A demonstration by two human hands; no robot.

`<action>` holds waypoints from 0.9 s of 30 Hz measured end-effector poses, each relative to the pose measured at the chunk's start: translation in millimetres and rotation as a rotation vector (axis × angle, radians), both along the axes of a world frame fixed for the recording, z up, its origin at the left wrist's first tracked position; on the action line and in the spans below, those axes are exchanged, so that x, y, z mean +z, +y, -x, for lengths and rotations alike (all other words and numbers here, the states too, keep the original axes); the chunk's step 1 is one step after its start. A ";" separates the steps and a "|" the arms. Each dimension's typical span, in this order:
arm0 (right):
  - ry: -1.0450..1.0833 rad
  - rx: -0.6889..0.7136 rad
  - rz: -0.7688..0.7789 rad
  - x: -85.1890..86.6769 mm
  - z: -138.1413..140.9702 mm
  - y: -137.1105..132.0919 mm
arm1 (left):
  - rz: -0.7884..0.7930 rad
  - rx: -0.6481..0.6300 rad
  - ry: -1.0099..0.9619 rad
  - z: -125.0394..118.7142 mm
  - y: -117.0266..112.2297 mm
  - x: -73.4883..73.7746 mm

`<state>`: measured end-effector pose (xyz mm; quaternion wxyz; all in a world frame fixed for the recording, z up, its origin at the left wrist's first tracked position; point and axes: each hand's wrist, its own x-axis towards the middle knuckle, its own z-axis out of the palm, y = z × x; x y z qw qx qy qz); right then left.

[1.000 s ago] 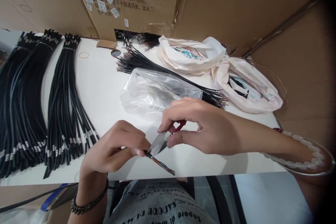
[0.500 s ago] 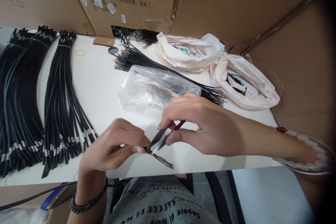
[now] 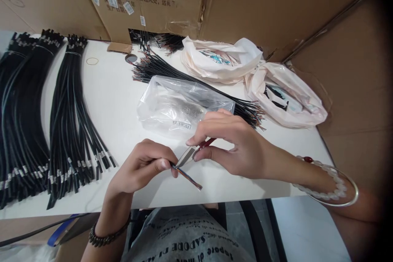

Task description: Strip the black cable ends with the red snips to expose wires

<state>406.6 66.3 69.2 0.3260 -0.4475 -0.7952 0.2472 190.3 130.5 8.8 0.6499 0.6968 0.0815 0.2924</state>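
At the far left of the frame, thick bundles of black cables [image 3: 24, 106] curve down the white table [image 3: 119, 98], tied near their upper ends, with silvery bands near their lower ends. Just right of them, a narrower bundle of black cables [image 3: 66, 106] fans out toward the bottom. A thin rubber band [image 3: 92, 61] lies flat in the upper left.

Left of the lower centre, the left hand [image 3: 145, 166] is pinched closed, thumb against fingers, on the black sheath of a multi-core cable [image 3: 188, 177]. The cable's coloured wires stick out beyond the fingertips, slanting down to the right at lower centre. Red-handled scissors [image 3: 187, 156] point down-left, blade tips right at the spot where the wires leave the sheath; whether they touch it is unclear.

Behind, at the centre, sits a clear plastic bag [image 3: 162, 108] with small contents. Right of centre, the right hand [image 3: 236, 143] has thumb and fingers closed around the scissors' handles. Above it, more black cables [image 3: 181, 73] with bare wire ends run diagonally, and two white plastic bags [image 3: 242, 53] stand open at upper right.
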 end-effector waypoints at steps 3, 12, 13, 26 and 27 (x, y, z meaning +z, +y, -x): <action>-0.001 0.002 -0.015 0.3 -0.8 0.0 | 0.105 -0.002 0.003 -2.4 -3.2 -5.1; 0.001 -0.004 0.045 -0.3 -3.5 5.9 | 0.302 -0.040 0.040 -4.9 -4.1 -13.9; 0.001 -0.005 0.058 0.2 -3.7 7.0 | 0.332 -0.042 0.047 -4.6 -4.0 -15.2; 0.522 -0.239 0.680 -28.5 -14.2 63.6 | 1.031 0.071 0.085 -44.9 26.7 -7.5; 0.539 -0.263 0.723 -33.1 -15.0 67.5 | 1.083 0.077 0.096 -48.1 30.3 -6.6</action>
